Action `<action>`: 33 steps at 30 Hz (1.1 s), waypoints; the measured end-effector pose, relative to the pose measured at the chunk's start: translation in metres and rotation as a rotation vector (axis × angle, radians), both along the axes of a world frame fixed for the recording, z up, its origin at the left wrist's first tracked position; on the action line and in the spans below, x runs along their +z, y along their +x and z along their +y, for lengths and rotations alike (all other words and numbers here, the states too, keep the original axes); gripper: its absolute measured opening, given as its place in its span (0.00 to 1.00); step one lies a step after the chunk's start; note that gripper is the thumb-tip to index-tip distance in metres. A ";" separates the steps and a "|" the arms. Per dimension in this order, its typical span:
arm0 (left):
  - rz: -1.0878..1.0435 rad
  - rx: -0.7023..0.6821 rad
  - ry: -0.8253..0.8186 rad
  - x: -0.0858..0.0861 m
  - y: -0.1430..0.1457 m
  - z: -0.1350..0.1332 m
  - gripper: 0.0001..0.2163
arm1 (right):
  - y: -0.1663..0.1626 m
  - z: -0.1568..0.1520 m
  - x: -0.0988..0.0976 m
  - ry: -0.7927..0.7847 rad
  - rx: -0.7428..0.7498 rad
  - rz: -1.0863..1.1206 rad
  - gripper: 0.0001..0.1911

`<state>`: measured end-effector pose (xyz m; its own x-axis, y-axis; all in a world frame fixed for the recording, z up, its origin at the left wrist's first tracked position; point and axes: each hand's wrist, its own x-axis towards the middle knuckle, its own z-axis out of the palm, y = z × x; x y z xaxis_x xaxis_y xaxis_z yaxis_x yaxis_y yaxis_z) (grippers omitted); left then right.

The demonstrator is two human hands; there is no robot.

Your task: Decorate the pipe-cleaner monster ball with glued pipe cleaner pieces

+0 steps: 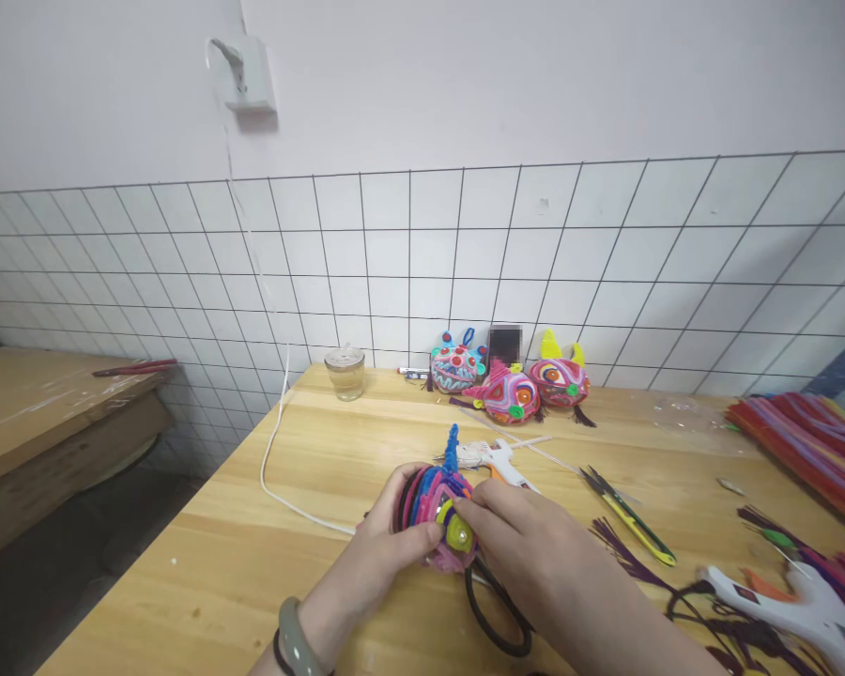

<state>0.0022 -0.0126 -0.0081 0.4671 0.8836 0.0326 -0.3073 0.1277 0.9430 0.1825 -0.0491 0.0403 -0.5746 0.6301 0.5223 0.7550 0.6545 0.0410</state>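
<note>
My left hand (387,554) wraps tight around the fuzzy ball (433,512). My right hand (528,535) pinches its yellow eye (456,533); I should press gently. Behind the ball lie a glue gun (497,460), then three finished toys (511,385).

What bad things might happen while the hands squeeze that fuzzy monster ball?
The right hand presses a yellow eye onto the monster ball that the left hand holds; it might slip crooked. A glue gun lies just behind; if hot, it could burn a hand. The white cord might snag.
</note>
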 end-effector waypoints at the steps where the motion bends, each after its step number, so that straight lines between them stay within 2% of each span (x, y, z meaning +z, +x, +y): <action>1: -0.002 0.003 0.008 0.000 0.000 0.000 0.25 | 0.000 0.000 0.000 0.002 0.001 0.003 0.08; 5: -0.059 -0.032 -0.006 0.002 0.002 0.000 0.24 | 0.001 0.000 0.002 -0.015 0.000 0.019 0.08; 11: -0.225 -0.129 -0.128 0.007 0.003 -0.002 0.21 | 0.001 0.001 0.002 -0.022 -0.003 0.017 0.09; 15: -0.179 -0.070 -0.109 0.006 0.003 -0.002 0.22 | -0.001 0.000 0.002 -0.015 -0.003 0.010 0.08; 18: -0.148 -0.033 -0.100 0.006 0.004 -0.002 0.23 | 0.000 0.000 0.005 -0.107 -0.006 0.045 0.10; 26: -0.146 0.015 -0.082 0.006 0.006 -0.003 0.23 | 0.007 0.003 0.011 -0.345 -0.033 0.374 0.12; 29: -0.137 0.022 -0.071 0.006 0.006 -0.003 0.23 | 0.006 0.003 0.008 -0.350 -0.047 0.409 0.11; 33: -0.124 0.047 -0.058 0.005 0.006 -0.002 0.23 | 0.004 0.003 0.006 -0.284 -0.019 0.339 0.11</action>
<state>0.0081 -0.0149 -0.0030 0.4209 0.9064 0.0357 -0.4283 0.1639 0.8886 0.1866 -0.0464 0.0462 -0.3874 0.7844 0.4843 0.7066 0.5901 -0.3905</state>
